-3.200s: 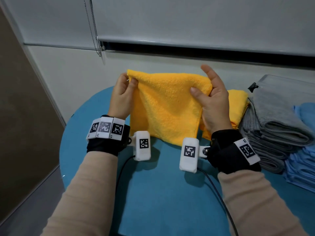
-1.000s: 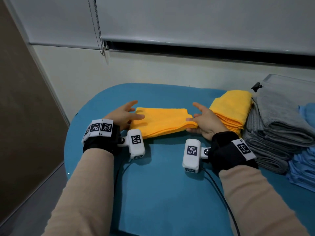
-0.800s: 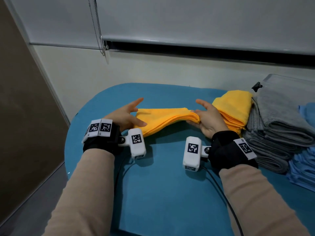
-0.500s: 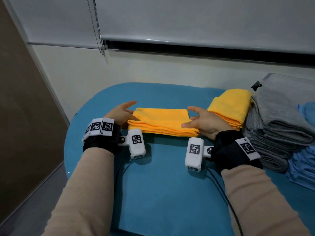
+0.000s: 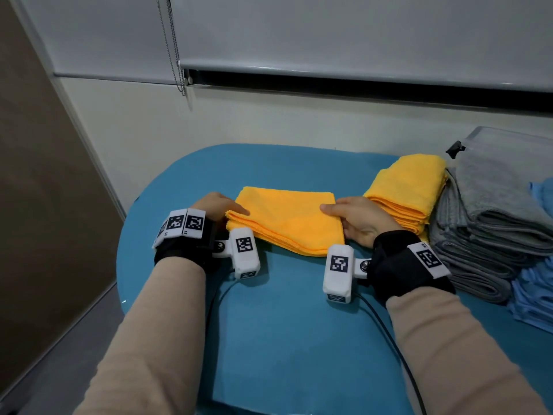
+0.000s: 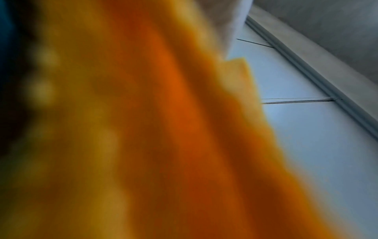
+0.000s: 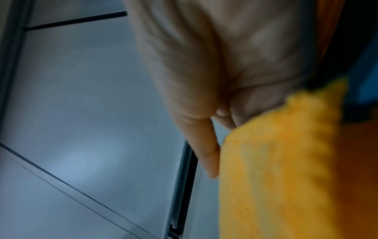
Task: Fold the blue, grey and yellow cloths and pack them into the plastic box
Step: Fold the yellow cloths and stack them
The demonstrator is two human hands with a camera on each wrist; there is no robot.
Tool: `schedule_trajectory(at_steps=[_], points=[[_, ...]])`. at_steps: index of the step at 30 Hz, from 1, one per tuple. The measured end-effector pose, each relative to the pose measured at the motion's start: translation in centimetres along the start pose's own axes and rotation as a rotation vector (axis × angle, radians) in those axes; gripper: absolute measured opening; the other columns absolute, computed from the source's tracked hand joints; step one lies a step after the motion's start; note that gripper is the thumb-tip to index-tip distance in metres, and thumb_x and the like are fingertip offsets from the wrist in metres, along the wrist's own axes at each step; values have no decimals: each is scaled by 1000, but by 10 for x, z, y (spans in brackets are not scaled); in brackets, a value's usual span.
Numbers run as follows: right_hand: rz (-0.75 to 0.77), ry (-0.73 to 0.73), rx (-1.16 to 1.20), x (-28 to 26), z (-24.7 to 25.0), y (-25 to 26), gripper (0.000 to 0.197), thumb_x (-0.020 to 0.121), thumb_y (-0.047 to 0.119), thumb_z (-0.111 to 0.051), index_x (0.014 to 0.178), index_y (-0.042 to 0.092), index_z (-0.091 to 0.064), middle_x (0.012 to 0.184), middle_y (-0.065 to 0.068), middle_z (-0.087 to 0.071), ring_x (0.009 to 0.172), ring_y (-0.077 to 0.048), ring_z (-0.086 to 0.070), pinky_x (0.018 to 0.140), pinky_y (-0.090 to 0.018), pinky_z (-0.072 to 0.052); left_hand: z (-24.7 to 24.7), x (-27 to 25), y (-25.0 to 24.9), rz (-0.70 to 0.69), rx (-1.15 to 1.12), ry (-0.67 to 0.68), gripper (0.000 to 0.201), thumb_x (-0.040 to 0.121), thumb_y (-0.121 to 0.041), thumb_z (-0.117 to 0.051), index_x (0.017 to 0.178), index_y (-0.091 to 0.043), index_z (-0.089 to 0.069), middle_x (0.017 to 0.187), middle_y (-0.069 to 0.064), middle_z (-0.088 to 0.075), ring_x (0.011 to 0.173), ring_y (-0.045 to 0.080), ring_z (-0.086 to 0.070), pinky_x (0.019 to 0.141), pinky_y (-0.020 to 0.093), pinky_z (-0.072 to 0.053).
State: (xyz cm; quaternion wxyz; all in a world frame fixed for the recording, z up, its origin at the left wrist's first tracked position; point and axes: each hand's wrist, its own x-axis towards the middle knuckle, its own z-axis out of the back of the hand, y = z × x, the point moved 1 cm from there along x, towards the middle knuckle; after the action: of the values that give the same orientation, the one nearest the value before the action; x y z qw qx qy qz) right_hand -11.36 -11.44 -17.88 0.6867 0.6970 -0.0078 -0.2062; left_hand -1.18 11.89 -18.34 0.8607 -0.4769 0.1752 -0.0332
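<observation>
since half a second ago both hands have slid along the yellow cloth's ends and the cloth has settled flatter on the table; three seconds back it was held up in the air, unfolded wider.

nearest the camera, two beige sleeves (image 5: pixel 167 324) run forward over the blue table (image 5: pixel 287 339), each wrist in a black strap with white marker tags and a white camera box trailing a black cable.

left hand (image 5: pixel 217 206) sits at the left end of the folded yellow cloth (image 5: pixel 284 220), thumb lying on top of the edge; the other fingers are out of sight behind the cloth, so how they grip i cannot tell for sure, though the thumb looks to pinch the edge. the left wrist view is a blur of yellow cloth (image 6: pixel 153 129) and shows no fingers.

right hand (image 5: pixel 359 221) holds the cloth's right end, thumb on top, fingers curled at the edge. in the right wrist view the hand (image 7: pixel 214 64) meets the cloth (image 7: pixel 276 169) with the thumb along its edge.

just right of that hand lies a stack of folded yellow cloths (image 5: pixel 410 187), touching a taller stack of grey cloths (image 5: pixel 490 223). blue cloths (image 5: pixel 535 298) lie at the right edge. behind the grey stack shows part of the clear box (image 5: pixel 508 139) with a black clip.

beyond the table, a pale wall and a roller blind (image 5: pixel 329 31) with a bead chain.
</observation>
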Motion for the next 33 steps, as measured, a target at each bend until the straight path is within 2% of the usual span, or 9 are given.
schedule_trajectory(at_steps=[4, 6, 10, 14, 17, 21, 26, 30, 33], points=[[-14, -27, -43, -1, -1, 0, 38, 92, -4, -52, 129, -4, -45, 124, -24, -57, 104, -32, -62, 84, -44, -54, -1, -3, -2, 32, 31, -2, 22, 79, -23, -68, 73, -6, -55, 69, 8, -54, 62, 24, -50, 63, 30, -41], [11, -64, -39, 1, 0, 0, 47, 90, -9, -49, 135, -5, -37, 127, -21, -52, 114, -36, -56, 93, -49, -49, -1, -4, -3, -4, -4, 1, 10, 82, -14, -63, 82, -5, -60, 75, 9, -57, 67, 24, -54, 66, 30, -46], [131, -57, 51, 4, 1, 5, 42, 88, -15, -46, 127, 0, -51, 110, -12, -64, 94, -23, -61, 81, -36, -52, 2, -5, -4, -131, -380, 40, 16, 85, 8, -52, 86, -6, -59, 73, 10, -58, 49, 14, -60, 45, 20, -49], [299, -98, 109, 4, 4, 12, 58, 83, -19, -49, 133, 8, -43, 123, -13, -59, 94, -18, -61, 74, -31, -52, 2, -2, -8, -240, -517, 73, 32, 86, 16, -41, 90, -11, -57, 82, 9, -63, 66, 21, -61, 50, 22, -54], [370, -73, 88, 5, 4, 9, 77, 81, -19, -52, 146, 18, -30, 120, -9, -62, 105, -23, -62, 83, -39, -53, 0, -1, -8, -269, -548, 104, 36, 88, 16, -39, 93, -14, -60, 80, 4, -67, 69, 19, -64, 51, 23, -54], [412, -109, 115, 1, 0, 10, 35, 88, -15, -46, 109, 9, -61, 93, -1, -65, 88, -17, -62, 73, -29, -53, -2, -4, -9, -269, -538, 87, 34, 92, 12, -34, 86, -12, -58, 75, 7, -64, 67, 19, -59, 47, 20, -52], [424, -24, 171, -4, -1, 12, 48, 85, -16, -39, 59, 18, -59, 68, 3, -55, 62, -13, -48, 46, -16, -40, 2, -1, -5, -327, -629, 75, 64, 91, 15, -31, 51, -20, -67, 66, 4, -61, 48, 15, -59, 43, 20, -49], [412, -28, 145, -2, 2, 9, 52, 85, -15, -36, 51, 18, -57, 57, 7, -50, 57, -12, -44, 39, -13, -34, 1, 3, -4, -281, -636, 19, 33, 95, 4, -41, 81, -17, -62, 66, 1, -67, 51, 11, -64, 48, 23, -52], [420, -26, 164, -3, 2, 10, 52, 86, -13, -35, 53, 19, -58, 61, 6, -51, 57, -12, -45, 37, -14, -33, -6, 0, -5, -235, -632, 29, 27, 98, 0, -37, 81, -15, -53, 54, -6, -65, 44, 4, -61, 46, 19, -51]])
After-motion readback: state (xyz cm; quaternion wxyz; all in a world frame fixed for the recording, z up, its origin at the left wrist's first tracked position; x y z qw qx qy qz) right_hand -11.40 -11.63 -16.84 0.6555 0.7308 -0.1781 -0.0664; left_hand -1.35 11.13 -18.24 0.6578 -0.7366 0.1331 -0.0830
